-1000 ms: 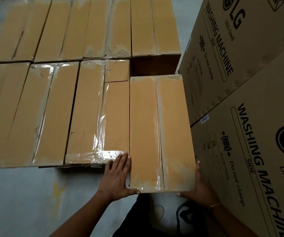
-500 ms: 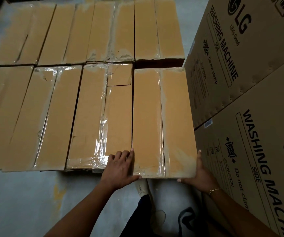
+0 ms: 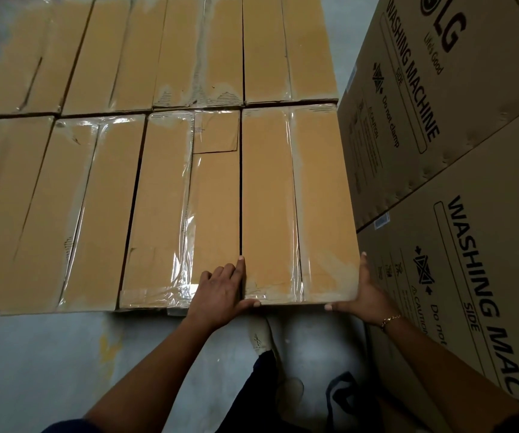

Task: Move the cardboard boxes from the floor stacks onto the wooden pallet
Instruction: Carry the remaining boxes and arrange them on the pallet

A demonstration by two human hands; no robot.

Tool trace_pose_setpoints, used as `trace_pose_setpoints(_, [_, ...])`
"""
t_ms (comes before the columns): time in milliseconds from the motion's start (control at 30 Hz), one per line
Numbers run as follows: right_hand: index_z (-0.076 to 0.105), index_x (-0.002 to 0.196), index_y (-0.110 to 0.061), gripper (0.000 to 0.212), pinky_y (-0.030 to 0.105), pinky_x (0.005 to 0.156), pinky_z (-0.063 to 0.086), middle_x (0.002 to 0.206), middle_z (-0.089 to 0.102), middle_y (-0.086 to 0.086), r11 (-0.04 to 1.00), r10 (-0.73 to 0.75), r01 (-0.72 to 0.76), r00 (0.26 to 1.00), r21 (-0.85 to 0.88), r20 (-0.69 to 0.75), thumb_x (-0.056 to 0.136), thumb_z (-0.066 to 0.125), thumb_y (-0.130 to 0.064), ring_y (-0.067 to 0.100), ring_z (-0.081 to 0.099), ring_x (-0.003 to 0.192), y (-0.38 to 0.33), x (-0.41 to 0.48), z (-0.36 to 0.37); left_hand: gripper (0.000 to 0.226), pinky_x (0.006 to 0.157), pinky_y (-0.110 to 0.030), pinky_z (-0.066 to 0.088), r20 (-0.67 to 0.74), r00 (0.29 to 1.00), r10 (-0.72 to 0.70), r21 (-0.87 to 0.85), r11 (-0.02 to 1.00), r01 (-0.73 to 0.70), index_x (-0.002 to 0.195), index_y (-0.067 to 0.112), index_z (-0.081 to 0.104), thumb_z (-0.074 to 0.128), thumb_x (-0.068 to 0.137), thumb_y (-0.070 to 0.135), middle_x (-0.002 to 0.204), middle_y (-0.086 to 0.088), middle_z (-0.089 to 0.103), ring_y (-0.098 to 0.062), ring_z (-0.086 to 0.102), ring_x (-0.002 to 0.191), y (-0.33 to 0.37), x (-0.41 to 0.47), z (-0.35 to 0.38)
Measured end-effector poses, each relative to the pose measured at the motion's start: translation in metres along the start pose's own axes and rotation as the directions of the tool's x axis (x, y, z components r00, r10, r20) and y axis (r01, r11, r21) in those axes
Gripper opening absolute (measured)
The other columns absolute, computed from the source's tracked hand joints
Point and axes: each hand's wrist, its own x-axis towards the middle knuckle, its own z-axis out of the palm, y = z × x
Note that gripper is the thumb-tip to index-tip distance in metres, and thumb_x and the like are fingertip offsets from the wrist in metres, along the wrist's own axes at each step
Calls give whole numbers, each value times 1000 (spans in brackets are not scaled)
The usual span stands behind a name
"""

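A long taped cardboard box (image 3: 295,198) lies at the right end of the near row, level with its neighbours. My left hand (image 3: 220,295) grips its near-left corner, fingers lying on the taped neighbour box (image 3: 170,214) and thumb wrapped onto the front face. At the near-right corner, my right hand (image 3: 367,295) holds on with fingers up the right side and thumb under the front edge. The box's far end meets the back row of boxes (image 3: 189,51). The wooden pallet is hidden beneath the boxes.
Two big washing machine cartons (image 3: 439,89) (image 3: 470,276) stand tight against the right, close to my right hand. Grey concrete floor (image 3: 48,364) lies in front of the rows. My shoe (image 3: 259,335) is just below the box's front edge.
The box has slid forward away from me until its far end closed the gap to the back row. Both hands travelled with it at the near corners.
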Motion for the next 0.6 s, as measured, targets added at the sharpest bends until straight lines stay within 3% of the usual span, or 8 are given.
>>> trace_pose_setpoints(167, [-33, 148, -44, 172, 49, 110, 45, 167, 25, 7, 1000, 1, 0, 1000, -26, 24, 27, 81, -88, 36, 46, 140, -4, 4, -3, 111, 94, -44, 42, 33, 999, -5, -18, 1000, 6, 162, 13, 9, 28, 83, 89, 135, -7, 53, -27, 53, 118, 0, 4, -3])
trace_pose_setpoints(367, [-41, 144, -45, 173, 48, 115, 39, 167, 26, 8, 1000, -17, 18, 999, -18, 39, 30, 84, -84, 33, 39, 145, 0, 11, -4, 116, 99, -44, 40, 41, 999, -15, -88, 996, 18, 162, 16, 10, 45, 79, 89, 137, -6, 49, -27, 49, 122, -1, 4, -5])
trace_pose_setpoints(433, [-41, 144, -44, 171, 47, 116, 37, 167, 25, 8, 999, -29, 30, 999, -29, 39, 40, 92, -72, 33, 38, 146, -4, 6, -6, 121, 98, -44, 41, -19, 1000, 6, -63, 998, -8, 161, 17, 16, 50, 72, 91, 136, -7, 45, -28, 47, 120, -4, -1, -3])
trace_pose_setpoints(533, [-33, 153, -30, 157, 44, 111, 41, 163, 33, 12, 996, -25, 27, 999, -88, 20, 65, 96, -34, 38, 46, 138, -5, 3, -6, 121, 102, -48, 38, -48, 999, 18, -1, 1000, -18, 160, 16, 19, 63, 70, 83, 155, -9, 30, -31, 38, 132, -6, -8, 4])
trace_pose_setpoints(600, [-33, 153, -30, 152, 45, 109, 44, 160, 38, 13, 992, -26, 26, 1000, -120, 8, 69, 94, -28, 39, 51, 133, -3, 5, -5, 117, 104, -50, 37, -43, 999, 4, 9, 1000, -4, 160, 16, 17, 67, 74, 77, 163, -8, 21, -32, 33, 139, -4, -9, 8])
